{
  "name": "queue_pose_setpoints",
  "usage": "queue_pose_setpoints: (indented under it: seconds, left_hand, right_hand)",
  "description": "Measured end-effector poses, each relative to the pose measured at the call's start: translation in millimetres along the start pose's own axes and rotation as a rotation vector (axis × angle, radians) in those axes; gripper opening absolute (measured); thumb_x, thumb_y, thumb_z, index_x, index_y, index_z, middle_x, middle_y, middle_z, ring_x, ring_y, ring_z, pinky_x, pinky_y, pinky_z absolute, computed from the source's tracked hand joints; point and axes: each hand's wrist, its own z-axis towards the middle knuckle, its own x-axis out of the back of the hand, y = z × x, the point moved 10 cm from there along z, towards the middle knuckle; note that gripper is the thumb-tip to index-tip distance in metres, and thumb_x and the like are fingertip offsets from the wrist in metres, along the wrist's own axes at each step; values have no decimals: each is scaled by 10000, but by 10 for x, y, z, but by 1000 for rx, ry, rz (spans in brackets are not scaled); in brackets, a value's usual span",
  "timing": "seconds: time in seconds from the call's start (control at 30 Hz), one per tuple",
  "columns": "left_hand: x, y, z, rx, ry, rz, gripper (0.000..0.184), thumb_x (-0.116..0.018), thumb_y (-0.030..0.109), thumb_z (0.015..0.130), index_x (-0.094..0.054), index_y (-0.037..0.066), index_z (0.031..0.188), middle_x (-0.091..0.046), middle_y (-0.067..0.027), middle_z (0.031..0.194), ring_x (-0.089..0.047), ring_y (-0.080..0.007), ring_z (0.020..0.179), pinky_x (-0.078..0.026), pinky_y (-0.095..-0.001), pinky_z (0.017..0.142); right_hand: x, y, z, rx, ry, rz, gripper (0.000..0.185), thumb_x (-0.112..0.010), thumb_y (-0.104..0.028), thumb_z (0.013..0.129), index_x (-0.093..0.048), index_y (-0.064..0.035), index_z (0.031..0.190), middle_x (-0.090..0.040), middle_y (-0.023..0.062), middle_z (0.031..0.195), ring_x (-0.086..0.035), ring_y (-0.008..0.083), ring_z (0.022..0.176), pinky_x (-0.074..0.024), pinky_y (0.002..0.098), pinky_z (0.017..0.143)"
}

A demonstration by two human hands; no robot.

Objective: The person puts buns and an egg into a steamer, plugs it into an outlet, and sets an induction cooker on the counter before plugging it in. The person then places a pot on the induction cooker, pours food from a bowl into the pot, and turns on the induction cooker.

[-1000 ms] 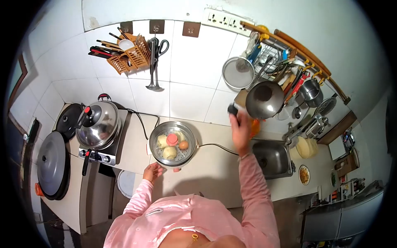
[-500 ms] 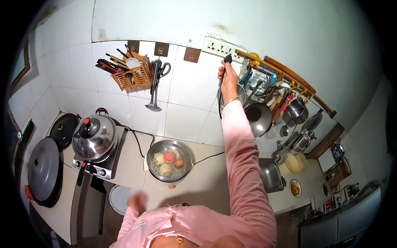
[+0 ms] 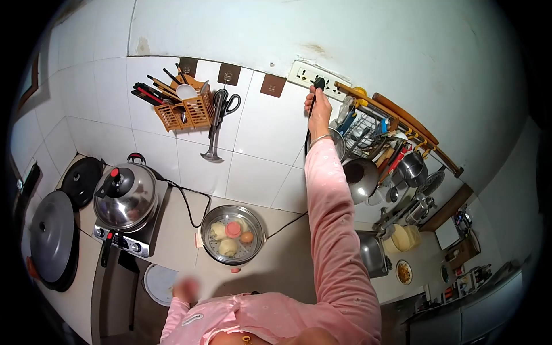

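My right hand [image 3: 319,112] is stretched up to the wall, its fingers closed round a black power plug [image 3: 319,84]. The plug lies against the white socket strip [image 3: 301,73]; whether its pins sit in a socket I cannot tell. A black cord [image 3: 287,223] leads from the electric steamer [image 3: 210,248] on the counter and passes behind my forearm. Under the steamer's clear lid, with its pink knob [image 3: 233,230], are pale buns [image 3: 228,248] and a brown egg [image 3: 246,237]. Low beside my body, my left hand [image 3: 186,289] is blurred, its fingers unreadable.
At left, a lidded steel pot [image 3: 126,195] stands on a cooker [image 3: 141,247], near a large grey lid [image 3: 52,238]. A utensil basket [image 3: 198,109] hangs on the tiles. Right of my arm are hanging pans [image 3: 361,181], a sink [image 3: 371,253] and a plate of food [image 3: 404,272].
The view has shifted slightly, so the counter items appear further left. My right hand still grips the plug at the socket strip; my left hand stays low and blurred.
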Motion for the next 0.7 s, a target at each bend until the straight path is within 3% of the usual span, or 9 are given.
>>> queue_pose_setpoints:
  seconds: [0.1, 0.2, 0.27, 0.4, 0.5, 0.57, 0.63, 0.7]
  left_hand:
    - [-130, 40, 26, 32, -96, -564, 180, -516, 137, 813, -471, 132, 638, -399, -8, 556, -384, -157, 491, -321, -312, 441]
    - [-203, -180, 75, 153, -153, -551, 181, -501, 82, 805, -463, 127, 635, -397, -12, 557, -377, -153, 491, -316, -313, 440]
    - [-200, -292, 116, 50, -161, -280, 200, -491, 26, 791, -444, 127, 624, -382, -12, 551, -368, -151, 486, -307, -314, 437]
    - [-226, 102, 49, 170, -27, -85, 227, -484, 6, 782, -409, 128, 607, -348, -12, 534, -358, -155, 490, -307, -320, 447]
    - [-265, 424, 139, 113, -64, -162, 226, -486, 10, 778, -396, 123, 604, -327, -9, 539, -354, -157, 502, -315, -324, 465]
    - [-387, -6, 320, 33, -105, -492, 212, -505, 132, 807, -441, 132, 605, -382, -14, 557, -378, -165, 495, -321, -321, 454]
    - [-553, -198, 253, 397, 27, -1441, 243, -476, 80, 817, -401, 145, 595, -370, -16, 549, -383, -154, 517, -308, -323, 460]
    - [-360, -255, 315, 176, -121, -824, 259, -502, 180, 831, -431, 145, 584, -388, -15, 543, -385, -163, 495, -312, -320, 449]
  right_hand:
    - [-26, 11, -21, -2, -33, 16, 261, -494, -241, 923, -599, -9, 985, -520, 2, 635, -461, 78, 499, -353, 208, 439]
    - [-11, -30, -41, 13, 23, -44, 257, -500, -246, 919, -599, -11, 949, -513, 1, 613, -446, 75, 472, -340, 208, 416]
    - [-15, -50, -40, 35, 44, -67, 256, -506, -251, 915, -596, -12, 919, -513, 7, 605, -445, 76, 459, -335, 206, 404]
    - [-17, -30, 4, 22, 61, -187, 275, -501, -271, 914, -583, -11, 877, -518, 24, 600, -457, 81, 450, -335, 201, 389]
    - [-96, -47, -23, 24, 57, -199, 292, -473, -284, 917, -559, -10, 866, -533, 44, 597, -471, 93, 449, -346, 205, 388]
    - [-92, -41, -8, 9, 56, -172, 282, -469, -278, 914, -554, -15, 857, -534, 44, 593, -463, 91, 442, -336, 202, 386]
    - [-64, -20, 30, -21, 38, -105, 275, -465, -276, 912, -551, -23, 850, -533, 41, 587, -448, 85, 430, -321, 200, 381]
    - [-101, -33, 33, -4, 13, -96, 274, -466, -289, 908, -551, -38, 837, -517, 27, 568, -393, 63, 408, -273, 195, 368]
